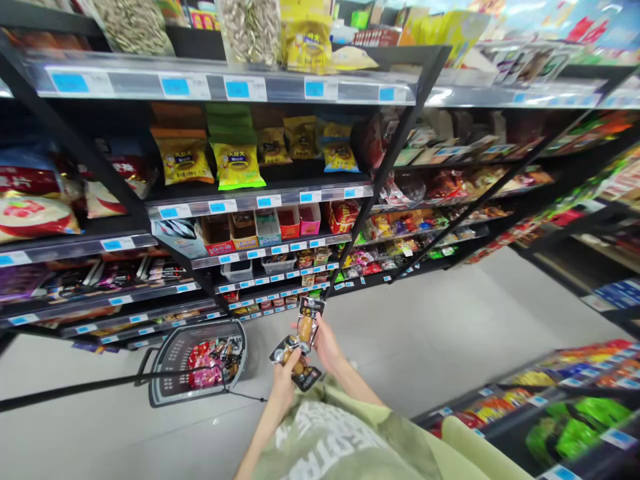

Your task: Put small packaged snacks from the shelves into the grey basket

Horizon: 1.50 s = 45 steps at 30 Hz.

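Several small black snack packets with brown, egg-like food showing through are held in front of my body. My left hand (pixel 284 381) is closed on snack packets (pixel 296 363), its thumb lying over them. One more snack packet (pixel 307 325) stands nearly upright in my right hand (pixel 325 341), whose fingers wrap its side and back. Both hands are close together, and the packets overlap between them. To the left on the floor sits a grey shopping basket (pixel 165 363) holding red, pink and dark wrapped packets (pixel 213 363).
Shelves of bagged snacks (pixel 237 163) rise ahead, with price tags along their edges. Small open boxes (pixel 269 227) stand on a lower shelf. Another low shelf (pixel 500 407) is at the right. A black strap (pixel 90 383) crosses over the basket. Grey floor (pixel 425 320) lies between.
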Each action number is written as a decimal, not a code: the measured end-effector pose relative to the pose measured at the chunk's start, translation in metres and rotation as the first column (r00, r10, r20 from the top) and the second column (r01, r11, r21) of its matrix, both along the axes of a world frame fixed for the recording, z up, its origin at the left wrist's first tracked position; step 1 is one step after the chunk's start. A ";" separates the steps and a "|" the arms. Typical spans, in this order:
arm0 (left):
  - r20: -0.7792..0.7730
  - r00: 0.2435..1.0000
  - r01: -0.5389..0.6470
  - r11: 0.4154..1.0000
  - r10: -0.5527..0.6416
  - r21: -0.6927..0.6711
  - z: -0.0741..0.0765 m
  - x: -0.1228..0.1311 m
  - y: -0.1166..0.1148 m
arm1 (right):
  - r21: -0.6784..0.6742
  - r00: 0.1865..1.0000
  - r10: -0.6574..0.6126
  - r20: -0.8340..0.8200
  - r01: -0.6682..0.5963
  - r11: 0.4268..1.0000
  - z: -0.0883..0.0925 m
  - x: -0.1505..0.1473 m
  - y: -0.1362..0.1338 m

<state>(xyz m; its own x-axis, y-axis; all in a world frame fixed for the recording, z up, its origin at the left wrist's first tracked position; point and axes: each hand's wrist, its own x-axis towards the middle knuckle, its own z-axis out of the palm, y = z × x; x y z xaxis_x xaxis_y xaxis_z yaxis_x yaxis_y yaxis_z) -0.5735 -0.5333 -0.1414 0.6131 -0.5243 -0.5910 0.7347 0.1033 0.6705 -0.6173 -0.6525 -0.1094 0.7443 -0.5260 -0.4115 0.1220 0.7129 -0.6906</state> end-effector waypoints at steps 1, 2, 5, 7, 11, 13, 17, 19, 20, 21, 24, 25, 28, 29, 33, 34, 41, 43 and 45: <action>-0.007 1.000 -0.001 1.000 0.001 0.003 -0.002 0.000 0.001 | 0.006 1.000 0.006 0.002 -0.006 1.000 -0.001 -0.001 0.001; -0.013 1.000 0.000 1.000 0.000 0.006 -0.003 0.000 0.002 | 0.010 1.000 0.012 0.005 -0.012 1.000 -0.001 -0.002 0.001; -0.013 1.000 0.011 1.000 -0.010 0.010 -0.003 0.000 0.002 | 0.010 1.000 0.017 0.010 -0.018 1.000 -0.002 -0.003 0.001; -0.014 1.000 0.020 1.000 -0.019 0.016 -0.001 -0.001 0.002 | 0.013 1.000 0.012 0.014 -0.012 1.000 -0.004 -0.004 0.001; -0.011 1.000 0.026 1.000 -0.026 0.003 0.003 0.000 0.000 | 0.056 0.998 0.040 0.057 -0.043 0.997 -0.005 -0.006 -0.002; -0.017 1.000 0.000 1.000 0.000 -0.002 0.004 0.001 -0.001 | 0.098 0.988 0.071 0.137 -0.085 0.992 -0.003 -0.008 -0.003; -0.043 0.994 -0.101 0.995 0.101 0.014 0.006 0.003 0.000 | 0.183 0.958 0.109 0.266 -0.161 0.970 0.002 -0.013 -0.005; -0.074 0.990 -0.120 0.993 0.119 0.002 0.008 0.003 0.001 | 0.202 0.950 0.114 0.289 -0.177 0.963 0.002 -0.016 -0.004; -0.096 0.988 -0.121 0.993 0.120 -0.004 0.009 0.002 0.002 | 0.200 0.947 0.114 0.300 -0.179 0.963 0.002 -0.018 -0.003; -0.123 0.986 -0.118 0.993 0.116 -0.008 0.010 0.002 0.003 | 0.189 0.944 0.116 0.310 -0.181 0.965 0.001 -0.020 -0.002; -0.185 0.980 -0.073 0.997 0.071 -0.006 0.011 0.000 0.007 | 0.116 0.939 0.133 0.317 -0.177 0.977 -0.004 -0.024 0.001; -0.192 0.980 -0.053 0.999 0.051 -0.006 0.011 -0.001 0.008 | 0.090 0.940 0.136 0.312 -0.172 0.981 -0.006 -0.025 0.002; -0.176 0.984 -0.005 1.000 0.004 -0.010 0.008 -0.002 0.010 | 0.053 0.956 0.099 0.277 -0.118 0.992 -0.012 -0.026 0.004; -0.162 0.987 0.007 1.000 -0.010 -0.019 0.006 -0.002 0.010 | 0.053 0.963 0.073 0.259 -0.089 0.995 -0.014 -0.025 0.004; -0.064 0.996 0.060 0.998 -0.060 -0.008 0.004 -0.005 0.009 | -0.008 0.989 -0.040 0.143 0.042 0.999 -0.026 -0.017 0.003; -0.034 0.997 0.070 0.998 -0.069 0.008 0.004 -0.005 0.009 | -0.039 0.993 -0.064 0.103 0.068 0.997 -0.029 -0.015 0.002; 0.029 0.997 0.070 0.998 -0.070 0.008 0.007 -0.004 0.009 | -0.170 0.962 -0.192 -0.196 0.160 0.972 -0.038 -0.009 0.002; 0.071 0.995 0.070 0.998 -0.069 -0.008 0.004 -0.003 0.010 | -0.219 0.959 -0.190 -0.210 0.144 0.965 -0.039 -0.009 0.003; 0.120 0.988 0.099 0.995 -0.098 0.003 0.001 -0.003 0.011 | -0.258 0.958 -0.194 -0.212 0.136 0.956 -0.041 -0.010 0.004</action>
<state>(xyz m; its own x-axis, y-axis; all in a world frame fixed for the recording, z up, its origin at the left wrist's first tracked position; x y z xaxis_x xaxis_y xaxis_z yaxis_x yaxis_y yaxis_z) -0.5761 -0.5227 -0.1402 0.6245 -0.5874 -0.5148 0.6560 0.0367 0.7539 -0.6272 -0.6483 -0.1502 0.5369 -0.7373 -0.4101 0.0392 0.5074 -0.8608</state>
